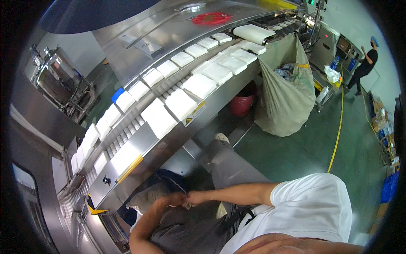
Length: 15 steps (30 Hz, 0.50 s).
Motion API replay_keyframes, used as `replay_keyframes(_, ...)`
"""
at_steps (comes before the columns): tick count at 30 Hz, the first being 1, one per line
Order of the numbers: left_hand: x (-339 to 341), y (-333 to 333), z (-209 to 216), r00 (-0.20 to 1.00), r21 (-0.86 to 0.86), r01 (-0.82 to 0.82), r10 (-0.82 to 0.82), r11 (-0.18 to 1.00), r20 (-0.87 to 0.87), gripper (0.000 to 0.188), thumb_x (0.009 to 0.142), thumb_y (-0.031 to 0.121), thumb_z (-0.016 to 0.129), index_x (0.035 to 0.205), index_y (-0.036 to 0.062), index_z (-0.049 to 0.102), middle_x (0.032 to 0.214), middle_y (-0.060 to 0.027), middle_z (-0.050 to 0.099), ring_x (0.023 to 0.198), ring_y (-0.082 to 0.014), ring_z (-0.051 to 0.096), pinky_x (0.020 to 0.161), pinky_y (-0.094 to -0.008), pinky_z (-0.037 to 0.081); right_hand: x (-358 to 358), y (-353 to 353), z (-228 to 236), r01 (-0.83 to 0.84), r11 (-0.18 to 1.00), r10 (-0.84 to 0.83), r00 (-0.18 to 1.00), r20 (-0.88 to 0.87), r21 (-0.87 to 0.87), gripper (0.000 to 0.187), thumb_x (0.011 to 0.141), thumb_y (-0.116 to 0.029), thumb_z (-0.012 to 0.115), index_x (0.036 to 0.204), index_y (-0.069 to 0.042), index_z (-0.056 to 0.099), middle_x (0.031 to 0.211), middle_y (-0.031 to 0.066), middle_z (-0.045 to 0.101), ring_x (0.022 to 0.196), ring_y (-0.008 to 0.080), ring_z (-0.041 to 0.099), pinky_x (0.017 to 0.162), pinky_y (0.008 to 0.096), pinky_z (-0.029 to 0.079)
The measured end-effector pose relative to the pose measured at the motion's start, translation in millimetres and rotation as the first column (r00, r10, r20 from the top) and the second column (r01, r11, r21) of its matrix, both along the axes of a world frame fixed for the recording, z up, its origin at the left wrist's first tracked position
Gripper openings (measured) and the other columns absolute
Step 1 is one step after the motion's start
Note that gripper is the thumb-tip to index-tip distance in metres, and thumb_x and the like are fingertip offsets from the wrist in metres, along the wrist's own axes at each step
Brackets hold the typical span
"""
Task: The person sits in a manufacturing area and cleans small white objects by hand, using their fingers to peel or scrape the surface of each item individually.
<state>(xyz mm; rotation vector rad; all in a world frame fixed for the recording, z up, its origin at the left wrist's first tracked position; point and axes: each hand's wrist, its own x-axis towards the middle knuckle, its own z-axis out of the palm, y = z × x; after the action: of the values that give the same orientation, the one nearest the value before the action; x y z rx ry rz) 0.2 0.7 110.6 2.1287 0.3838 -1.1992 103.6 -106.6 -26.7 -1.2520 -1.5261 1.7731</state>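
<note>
My left hand (174,199) and my right hand (196,197) meet low over my lap, below the conveyor's near edge. Both have their fingers closed and pressed together. Something small and pale may be between the fingertips, too small to name. Nearest beyond them runs a steel roller conveyor (122,134) carrying flat white stacks of what look like folded sheets (158,117). A second row of white stacks (138,90) lies along its far side, with a blue piece (118,95) beside one of them. Neither hand touches the stacks.
A large cloth sack (281,101) hangs at the conveyor's far right end, holding crumpled material. Below the conveyor is a red bucket (242,103). A steel tank (57,78) stands at left. Another person (367,63) stands far right, near a yellow floor line (337,135).
</note>
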Motion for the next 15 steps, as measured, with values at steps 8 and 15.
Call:
replay_keyframes(8,-36.1,11.3,-64.8,0.995,-0.016,-0.065,0.066,0.998,0.075,0.04,0.09,0.011,0.052,0.13,0.0085,0.056,0.123,-0.0194,0.061,0.113,-0.0325,0.058,0.096,-0.04,0.044,5.0,-3.5,38.1,-0.063,0.996,0.056,0.992,0.116,0.059,0.054,0.1,-0.046,0.034,0.103,0.0,0.061,0.069,0.0147,0.062,0.059,0.0251,0.063,0.057,0.0396,0.051)
replay_keyframes(15,-22.4,13.0,-49.5,0.998,-0.055,-0.008,0.011,0.998,0.06,0.033,0.091,0.016,0.053,0.121,0.0068,0.062,0.113,-0.0177,0.066,0.101,-0.0298,0.063,0.085,-0.039,0.048,-4.6,3.2,-0.1,0.037,0.999,-0.033,0.994,0.107,-0.04,0.056,0.098,-0.047,0.037,0.097,0.002,0.063,0.068,0.0143,0.06,0.06,0.0255,0.063,0.058,0.0402,0.051)
